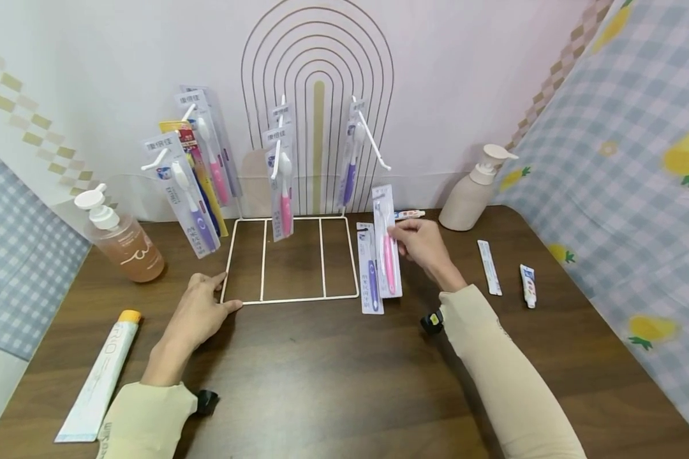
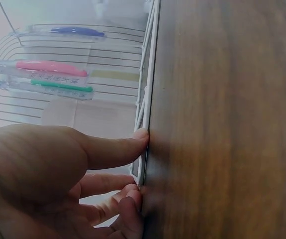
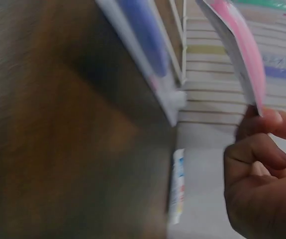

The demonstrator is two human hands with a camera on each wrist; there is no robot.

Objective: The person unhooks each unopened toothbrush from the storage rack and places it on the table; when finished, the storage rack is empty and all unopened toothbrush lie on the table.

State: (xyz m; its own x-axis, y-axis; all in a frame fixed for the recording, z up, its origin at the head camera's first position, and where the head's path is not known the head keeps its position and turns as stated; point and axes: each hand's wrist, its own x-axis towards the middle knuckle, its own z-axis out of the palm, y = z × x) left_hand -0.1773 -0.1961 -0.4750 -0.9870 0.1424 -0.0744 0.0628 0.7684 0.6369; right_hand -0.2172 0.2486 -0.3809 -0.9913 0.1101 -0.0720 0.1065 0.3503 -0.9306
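A white wire display rack (image 1: 293, 299) stands on the table, with packaged toothbrushes hanging from its hooks. My left hand (image 1: 198, 312) grips its front left corner, thumb on the front bar and fingers at the side bar; the left wrist view shows the thumb (image 2: 140, 137) against the wire. Between thumb and fingers my right hand (image 1: 423, 245) pinches the edge of a pink toothbrush in its blister pack (image 1: 387, 255), raised upright right of the rack. A purple packaged toothbrush (image 1: 369, 271) lies on the table beside it, partly overlapped by the pink one.
An amber pump bottle (image 1: 134, 252) and a large white tube with a yellow cap (image 1: 100, 379) are at left. To the right are a beige pump bottle (image 1: 465, 201), a slim white packet (image 1: 488, 268) and a small toothpaste tube (image 1: 528, 285). Another small tube (image 1: 410, 215) lies by the wall.
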